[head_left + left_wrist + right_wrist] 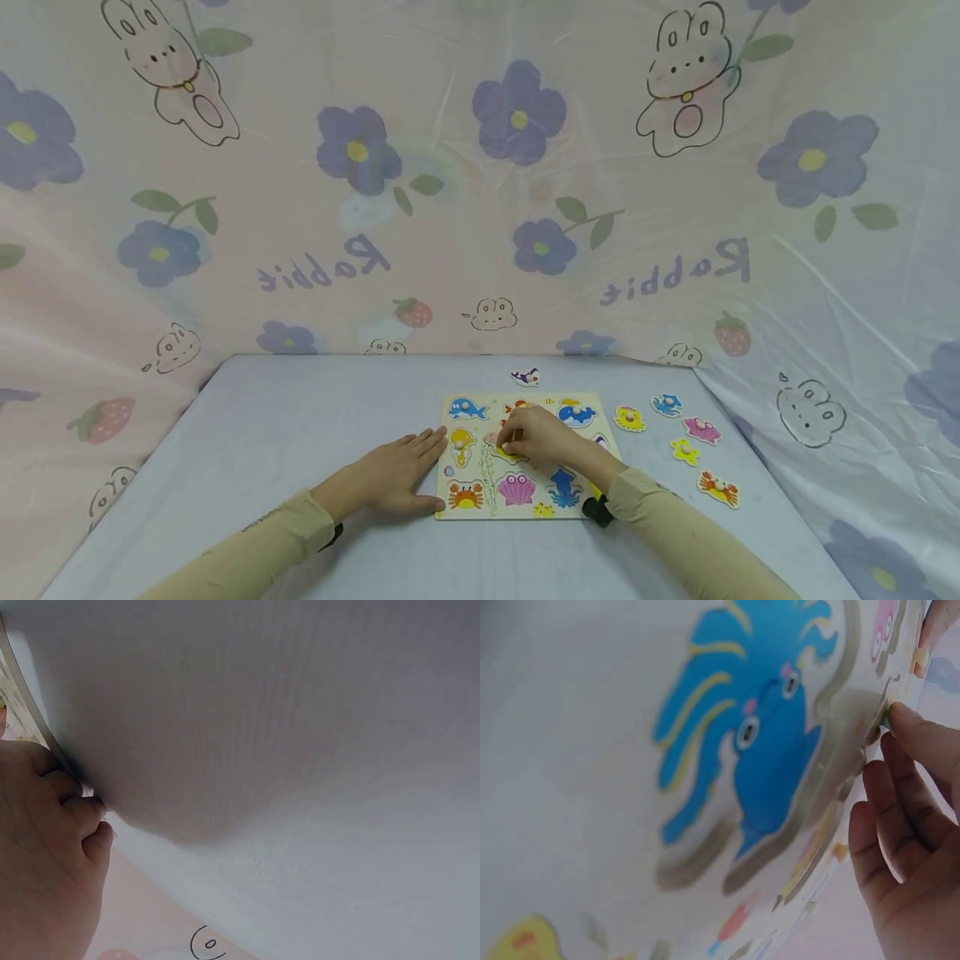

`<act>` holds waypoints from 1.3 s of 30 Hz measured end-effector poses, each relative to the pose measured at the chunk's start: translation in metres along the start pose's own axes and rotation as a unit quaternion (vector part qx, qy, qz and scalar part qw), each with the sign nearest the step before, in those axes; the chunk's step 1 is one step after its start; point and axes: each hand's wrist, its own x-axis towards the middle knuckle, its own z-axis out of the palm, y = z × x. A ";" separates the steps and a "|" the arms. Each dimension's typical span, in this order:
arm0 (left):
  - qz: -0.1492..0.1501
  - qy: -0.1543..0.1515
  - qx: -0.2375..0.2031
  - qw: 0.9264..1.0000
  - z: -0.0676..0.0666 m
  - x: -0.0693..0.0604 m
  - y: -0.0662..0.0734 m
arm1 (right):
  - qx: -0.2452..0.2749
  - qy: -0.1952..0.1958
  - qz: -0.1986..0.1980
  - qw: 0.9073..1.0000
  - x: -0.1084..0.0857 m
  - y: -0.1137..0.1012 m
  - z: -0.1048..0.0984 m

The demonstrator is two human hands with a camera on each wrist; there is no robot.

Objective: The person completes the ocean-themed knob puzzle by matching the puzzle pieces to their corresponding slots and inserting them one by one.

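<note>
A wooden peg puzzle board (480,510) with sea-animal pictures lies on the table. At its left edge my left hand (397,473) rests palm down, fingers extended and touching the rim; the left wrist view shows this hand (49,840) beside the board's edge. Over the middle of the board, my right hand (543,437) pinches the knob of a yellow puzzle piece (508,455), mostly hidden under the fingers. In the right wrist view, thumb and index of the right hand (922,817) meet at the knob, past the blue squid picture (769,750).
Right of the board lie a round yellow piece (630,418), a blue squid piece (666,406), a pink shell piece (702,430), a yellow starfish piece (684,452) and a crab piece (718,489). Behind the board is a dark-and-white piece (526,377). A printed curtain (450,208) hangs behind.
</note>
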 end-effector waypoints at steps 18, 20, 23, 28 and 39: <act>0.003 0.003 0.004 1.000 0.000 0.001 -0.001 | 0.042 0.007 0.002 0.999 -0.010 -0.003 -0.013; 0.003 0.002 0.004 1.000 0.001 0.001 -0.001 | 0.044 0.019 -0.011 0.999 -0.013 -0.001 -0.017; 0.003 0.002 0.002 1.000 0.001 0.001 -0.001 | 0.039 0.044 -0.034 0.998 -0.018 0.005 -0.024; 0.002 0.005 0.001 1.000 0.002 0.001 -0.002 | 0.043 0.092 -0.030 0.994 -0.027 0.016 -0.035; 0.002 0.006 -0.002 1.000 0.002 0.002 -0.001 | 0.018 0.203 0.057 0.977 -0.064 0.057 -0.058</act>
